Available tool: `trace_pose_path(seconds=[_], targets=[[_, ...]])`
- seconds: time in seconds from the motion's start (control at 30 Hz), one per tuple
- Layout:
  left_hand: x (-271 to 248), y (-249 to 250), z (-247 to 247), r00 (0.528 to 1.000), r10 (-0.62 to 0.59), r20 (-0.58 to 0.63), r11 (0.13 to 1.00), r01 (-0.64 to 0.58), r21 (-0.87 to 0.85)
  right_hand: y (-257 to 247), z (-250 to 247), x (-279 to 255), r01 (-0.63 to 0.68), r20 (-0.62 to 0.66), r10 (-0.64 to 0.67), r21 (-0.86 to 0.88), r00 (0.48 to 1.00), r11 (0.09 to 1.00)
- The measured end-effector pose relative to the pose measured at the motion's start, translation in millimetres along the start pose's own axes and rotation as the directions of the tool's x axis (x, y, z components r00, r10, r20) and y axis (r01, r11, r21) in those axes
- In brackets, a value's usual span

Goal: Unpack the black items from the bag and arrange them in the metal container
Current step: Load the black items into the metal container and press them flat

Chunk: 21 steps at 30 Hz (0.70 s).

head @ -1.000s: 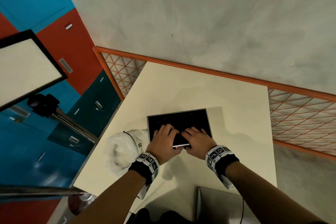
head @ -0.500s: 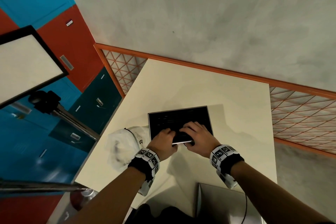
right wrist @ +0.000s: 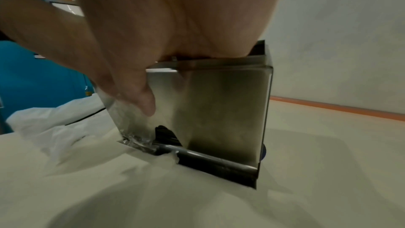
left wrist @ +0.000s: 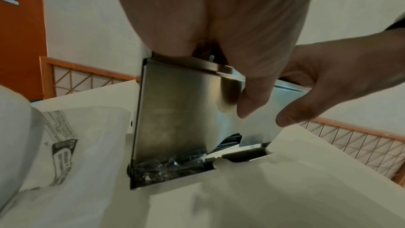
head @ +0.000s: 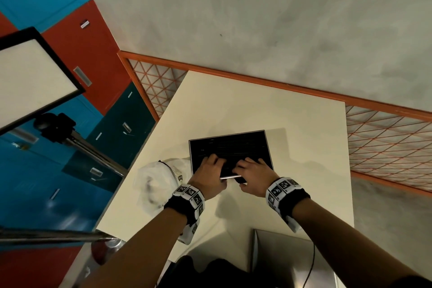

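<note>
The metal container [head: 267,145] stands in the middle of the cream table [head: 245,105], filled to the top with black items [head: 229,147]. Both hands reach over its near rim. My left hand [head: 208,170] and right hand [head: 253,172] lay their fingers on the black items, thumbs hanging down the outer front wall. In the left wrist view the steel wall [left wrist: 175,110] shows black items [left wrist: 230,140] through a slot at its foot. The right wrist view shows the same wall [right wrist: 219,110] under my palm [right wrist: 175,15]. The white plastic bag [head: 156,182] lies crumpled left of the container.
A flat grey device [head: 292,257] with a cable lies at the table's near edge. A light panel [head: 30,72] on a stand and metal poles [head: 93,154] rise at the left. Orange mesh fencing [head: 385,138] borders the table's far and right sides.
My left fingers curled up half a second ago and now lie spread on the black items again. Both hands stay at the near rim; the container has not moved.
</note>
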<state>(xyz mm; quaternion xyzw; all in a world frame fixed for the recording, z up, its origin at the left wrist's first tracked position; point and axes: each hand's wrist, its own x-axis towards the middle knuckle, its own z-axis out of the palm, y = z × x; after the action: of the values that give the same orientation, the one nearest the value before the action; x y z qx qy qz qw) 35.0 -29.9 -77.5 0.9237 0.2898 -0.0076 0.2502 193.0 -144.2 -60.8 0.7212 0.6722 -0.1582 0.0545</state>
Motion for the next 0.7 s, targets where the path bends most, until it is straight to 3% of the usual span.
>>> trace_pose_path(seconds=[0.23, 0.5, 0.7], targets=[[-6.5, 3.5, -1.9, 0.996, -0.055, 0.075, 0.995, 0.061, -0.076, 6.1, 2.4, -1.8, -0.045, 0.024, 0.043, 0.114, 0.999, 0.992], [-6.4, 8.1, -4.1, 0.997, -0.068, 0.044, 0.991, 0.072, -0.110, 5.3, 4.4, -9.2, 0.038, -0.121, -0.018, 0.165, 0.992, 0.985], [-5.7, 7.7, -2.0, 0.996, -0.079, 0.051, 0.989, 0.085, -0.123, -9.2, 0.9, -6.5, 0.018, 0.040, -0.022, 0.081, 0.999, 0.997]])
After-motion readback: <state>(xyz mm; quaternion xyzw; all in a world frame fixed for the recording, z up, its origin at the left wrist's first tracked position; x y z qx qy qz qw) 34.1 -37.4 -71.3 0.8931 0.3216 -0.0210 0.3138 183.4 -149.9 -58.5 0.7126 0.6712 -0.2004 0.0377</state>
